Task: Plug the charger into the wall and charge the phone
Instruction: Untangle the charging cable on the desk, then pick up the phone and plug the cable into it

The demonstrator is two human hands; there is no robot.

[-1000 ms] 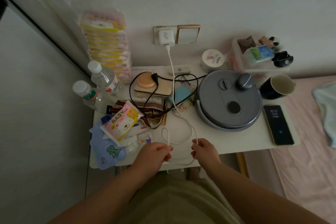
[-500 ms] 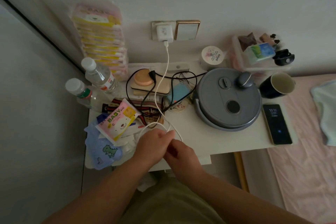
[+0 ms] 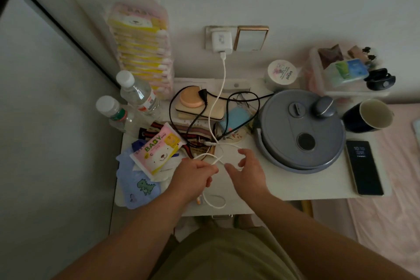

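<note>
A white charger (image 3: 221, 41) sits plugged into the wall socket above the table. Its white cable (image 3: 221, 88) hangs down, crosses the clutter and loops on the table in front of me. My left hand (image 3: 193, 175) is closed on the cable near the table's front middle. My right hand (image 3: 247, 169) is just to the right, fingers spread around a loop of the cable, not clearly gripping it. The cable's free plug end (image 3: 210, 143) lies just beyond both hands. The phone (image 3: 364, 167), dark with a lit clock, lies flat at the table's right edge, apart from the cable.
A grey round appliance (image 3: 300, 129) fills the table's right half. A dark mug (image 3: 368, 116) stands behind the phone. Black cords (image 3: 193, 120), a baby wipes pack (image 3: 158, 150), two water bottles (image 3: 138, 95) and cloths crowd the left. A pink bed (image 3: 391, 188) is to the right.
My hands met at the cable and have parted again; the right hand has opened. The cable's loops have shifted and now cross between my hands. The view has shifted slightly.
</note>
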